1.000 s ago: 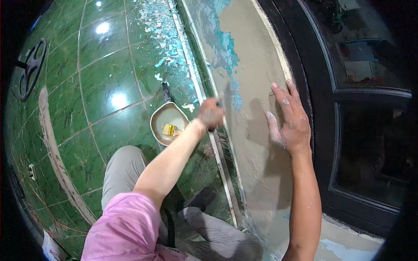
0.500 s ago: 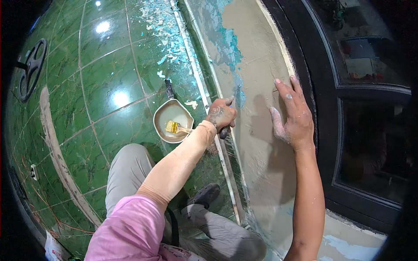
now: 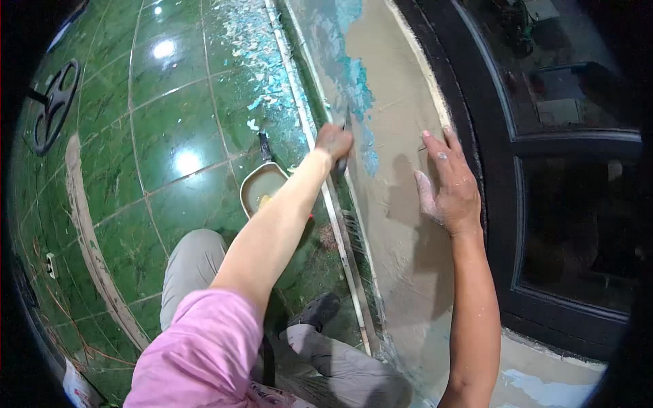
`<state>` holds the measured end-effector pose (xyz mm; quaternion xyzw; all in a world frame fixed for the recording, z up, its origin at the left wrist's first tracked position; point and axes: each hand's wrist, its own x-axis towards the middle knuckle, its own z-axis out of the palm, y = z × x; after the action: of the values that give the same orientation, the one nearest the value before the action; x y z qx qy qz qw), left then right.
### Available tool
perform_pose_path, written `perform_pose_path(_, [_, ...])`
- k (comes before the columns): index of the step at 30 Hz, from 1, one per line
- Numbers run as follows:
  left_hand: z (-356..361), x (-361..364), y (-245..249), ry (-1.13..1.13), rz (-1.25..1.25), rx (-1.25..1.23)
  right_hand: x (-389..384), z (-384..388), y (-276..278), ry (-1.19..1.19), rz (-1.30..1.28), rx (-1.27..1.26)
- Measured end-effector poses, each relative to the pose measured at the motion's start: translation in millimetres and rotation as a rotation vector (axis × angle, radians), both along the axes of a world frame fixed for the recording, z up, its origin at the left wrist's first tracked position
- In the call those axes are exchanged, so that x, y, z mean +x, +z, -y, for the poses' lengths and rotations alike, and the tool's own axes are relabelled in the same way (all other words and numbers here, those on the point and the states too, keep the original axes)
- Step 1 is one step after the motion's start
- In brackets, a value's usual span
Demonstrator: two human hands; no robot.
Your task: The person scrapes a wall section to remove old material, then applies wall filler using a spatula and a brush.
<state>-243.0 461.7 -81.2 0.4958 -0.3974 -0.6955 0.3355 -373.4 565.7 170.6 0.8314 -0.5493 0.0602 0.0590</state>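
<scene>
My left hand, closed around the dark handle of a scraper, is at the wall's lower edge, by the base strip. The scraper's thin blade points up beside a patch of teal paint; whether it touches the surface cannot be seen clearly. My right hand is open, fingers spread against the grey-beige wall next to the dark frame. White dust marks its thumb. Below my left forearm is a pan of cloudy liquid. A paintbrush in it is mostly hidden by that arm.
Paint flakes litter the green tiled floor along the wall. A long pale strip runs down the wall's base. On the right is a dark framed glass panel. A black wheel-shaped handle stands far left. My shoe rests near the strip.
My left hand has moved up and slightly left along the wall's base with the scraper, and its forearm now covers more of the pan and brush. My right hand stays on the wall.
</scene>
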Motion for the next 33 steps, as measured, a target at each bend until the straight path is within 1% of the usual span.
perform_pose_path(1, [-21, 4, -1, -0.033, -0.017, -0.112, 0, -1, 0, -0.002, -0.006, -0.007])
perform_pose_path(3, [-75, 24, 24, -0.101, -0.327, 0.253, -1, -4, -1, -0.009, -0.011, -0.002])
perform_pose_path(5, [-117, 36, 15, -0.040, -0.373, 0.360, -1, -3, 0, -0.013, -0.005, -0.003])
perform_pose_path(6, [-132, 43, -5, -0.026, -0.345, 0.373, 0, -2, 0, -0.013, -0.016, -0.005])
perform_pose_path(8, [-155, 67, -9, -0.024, -0.271, 0.360, 1, -4, 0, -0.026, -0.037, -0.010])
perform_pose_path(10, [-167, 102, 25, -0.041, -0.181, 0.297, 1, -4, 0, -0.027, -0.031, -0.015])
perform_pose_path(13, [-172, 135, 39, 0.002, -0.180, 0.327, 2, -5, 2, -0.020, -0.045, -0.024])
perform_pose_path(14, [-172, 145, 46, -0.005, -0.139, 0.248, 4, -7, 1, -0.015, -0.059, -0.025])
perform_pose_path(17, [-177, 151, 32, 0.099, -0.095, -0.088, 19, -14, -21, -0.018, 0.065, -0.259])
perform_pose_path(18, [-180, 159, 58, 0.085, -0.024, -0.095, 42, -30, -31, -0.110, 0.243, -0.202])
perform_pose_path(19, [-182, 157, 52, 0.111, -0.006, -0.252, 69, -52, -47, -0.197, 0.422, -0.139])
perform_pose_path(20, [-187, 151, 40, 0.142, 0.015, -0.408, 81, -68, -69, -0.438, 0.695, 0.145])
perform_pose_path(21, [-191, 155, 44, 0.079, 0.068, -0.507, 76, -76, -95, -0.505, 0.760, 0.450])
perform_pose_path(23, [-199, 162, 53, -0.026, 0.167, -0.713, 87, -98, -127, -0.806, 1.509, 1.060])
perform_pose_path(25, [-210, 159, 51, -0.070, 0.159, -0.802, 101, -115, -149, -0.775, 1.634, 1.051])
perform_pose_path(26, [-212, 161, 52, -0.186, 0.124, -0.786, 103, -117, -158, -0.763, 1.691, 1.050])
perform_pose_path(29, [-218, 142, 20, -0.125, 0.173, -0.764, 94, -115, -182, -0.820, 1.687, 0.878])
perform_pose_path(30, [-216, 139, 26, -0.151, 0.119, -0.386, 94, -110, -180, -0.853, 1.684, 0.776])
perform_pose_path(31, [-213, 131, 13, -0.188, 0.110, -0.284, 84, -107, -188, -0.882, 1.698, 0.708])
perform_pose_path(32, [-207, 120, -9, -0.226, 0.104, -0.185, 71, -103, -195, -0.900, 1.657, 0.684])
perform_pose_path(33, [-198, 114, -14, -0.259, 0.096, -0.086, 60, -98, -200, -0.914, 1.613, 0.663])
